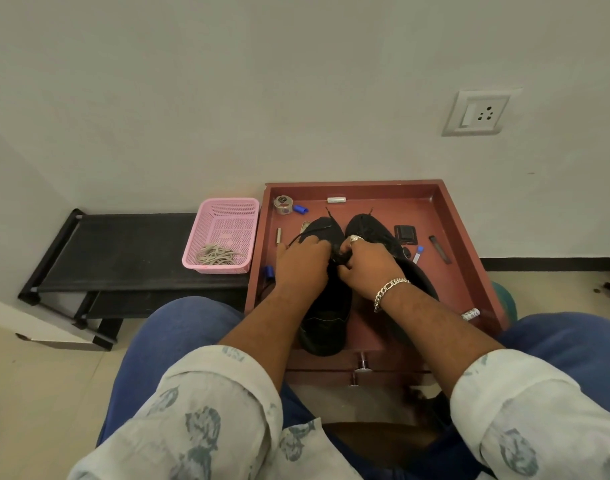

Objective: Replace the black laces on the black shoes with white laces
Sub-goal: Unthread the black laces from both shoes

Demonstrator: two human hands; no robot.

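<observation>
Two black shoes stand side by side on the red-brown tray top (445, 216), toes toward the wall. My left hand (301, 259) lies over the laced part of the left shoe (326, 317); what its fingertips hold is hidden. My right hand (367, 263) pinches a black lace (340, 259) between the two shoes, and its wrist covers much of the right shoe (372, 226). A loose black lace end (303, 233) trails left from the left shoe's toe. White laces (217, 255) lie bundled in a pink basket (227, 216) left of the tray.
Small items lie scattered on the tray: a round tin (283, 204), blue caps (300, 209), a white tube (336, 200), a black case (406, 234), a marker (469, 313). A black low rack (123, 251) stands left. My knees in blue jeans flank the tray's drawer front.
</observation>
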